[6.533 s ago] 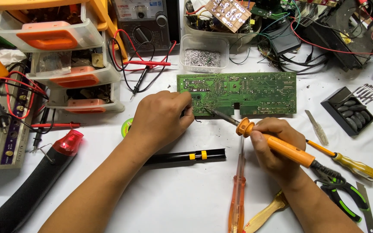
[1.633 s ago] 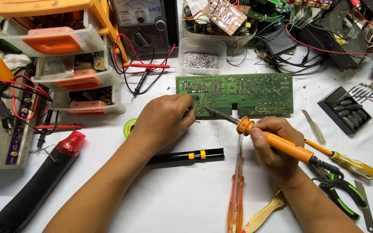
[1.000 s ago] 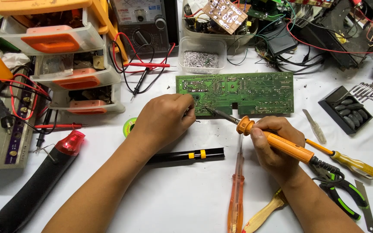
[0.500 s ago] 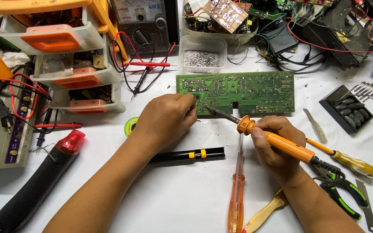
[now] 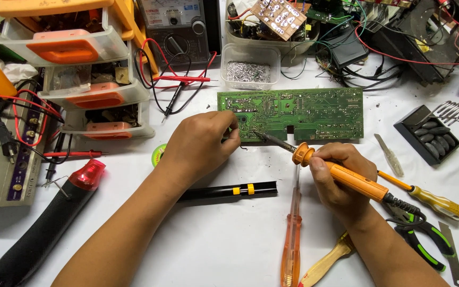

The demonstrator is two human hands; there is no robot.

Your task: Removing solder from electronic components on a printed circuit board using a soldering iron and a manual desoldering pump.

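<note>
A green circuit board (image 5: 304,112) lies flat on the white table, solder side up. My right hand (image 5: 338,183) grips an orange-handled soldering iron (image 5: 346,178), its dark tip touching the board's lower left edge. My left hand (image 5: 200,143) rests at the board's left corner, fingers pinched on a thin wire, probably solder, next to the iron's tip. A black tube with yellow bands (image 5: 229,190) lies under my left wrist. A green solder spool (image 5: 159,154) peeks out beside that wrist.
Orange-and-clear drawer unit (image 5: 75,69) at back left, multimeter (image 5: 179,26) with red and black probes behind. A clear box of small metal parts (image 5: 249,72), black-and-red hot-air tool (image 5: 49,223), orange screwdriver (image 5: 292,239), yellow screwdriver (image 5: 431,197), green pliers (image 5: 426,242), black tray (image 5: 427,134).
Almost nothing differs: both hands and the soldering iron stay at the board's lower left edge. Only the camera view shifts slightly.
</note>
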